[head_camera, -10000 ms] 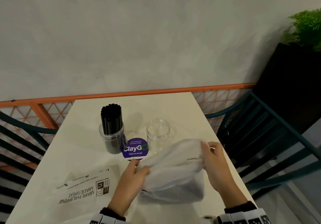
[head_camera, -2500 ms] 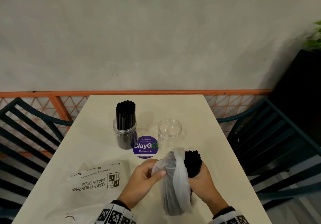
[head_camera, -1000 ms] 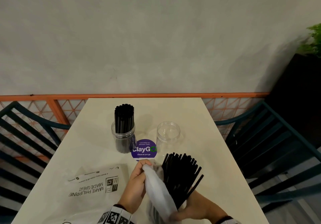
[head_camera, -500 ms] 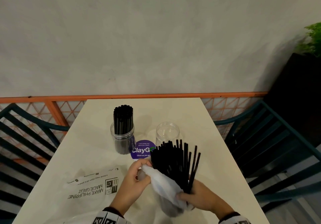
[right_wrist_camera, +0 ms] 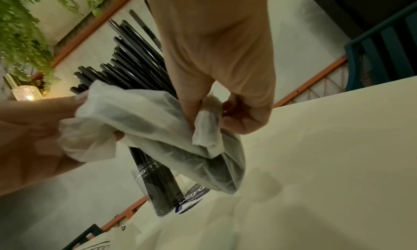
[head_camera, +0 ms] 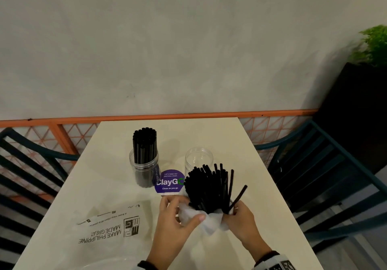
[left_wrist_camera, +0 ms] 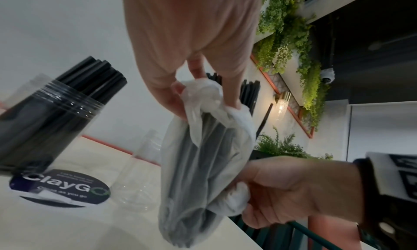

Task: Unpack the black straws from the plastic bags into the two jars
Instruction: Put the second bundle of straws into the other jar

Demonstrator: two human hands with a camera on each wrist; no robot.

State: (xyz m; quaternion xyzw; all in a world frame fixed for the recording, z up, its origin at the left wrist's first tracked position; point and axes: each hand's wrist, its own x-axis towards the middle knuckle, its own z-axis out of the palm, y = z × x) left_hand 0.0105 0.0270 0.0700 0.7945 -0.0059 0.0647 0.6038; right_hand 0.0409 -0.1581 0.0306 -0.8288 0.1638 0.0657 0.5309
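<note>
Gripping plastic bag [head_camera: 206, 220] of black straws [head_camera: 209, 188], left hand [head_camera: 178, 217] and right hand [head_camera: 240, 219].

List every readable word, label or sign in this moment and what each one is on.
"ClayGO", "Let's keep our pantries clean" and "Clean as you go": purple round sticker on the table.
"MAKE PHILIPPINE MADE GREAT", upside down from the head view, beside a square logo: flat plastic bag.
Smaller lines on that bag: too small to read.
Black-and-white coded markers on the wristbands: no words.
</note>
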